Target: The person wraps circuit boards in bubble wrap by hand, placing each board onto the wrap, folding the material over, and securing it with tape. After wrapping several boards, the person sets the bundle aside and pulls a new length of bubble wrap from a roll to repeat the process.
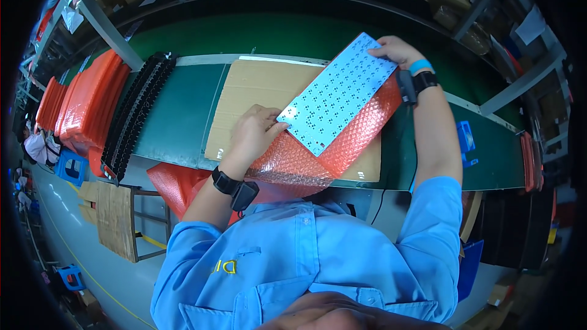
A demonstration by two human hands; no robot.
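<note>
A white keyboard circuit board [339, 95] with rows of small dark marks is held at a slant between my two hands. My left hand [255, 131] pinches its near left corner, thumb on top. At the far right corner my right hand [398, 52] grips the edge, with the thumb on the face and the other fingers partly hidden. Red bubble wrap [299, 162] lies beneath the board and spreads toward my body. Under the wrap is a flat cardboard sheet [244, 88] on the green bench [174, 113].
A black slotted rack [137, 113] stands left on the bench, beside stacked red bubble-wrap packs [88, 101]. More red packs [531, 162] and a blue plastic holder [466, 143] are at the right. A wooden stool [116, 220] stands lower left. Metal posts [110, 30] rise behind.
</note>
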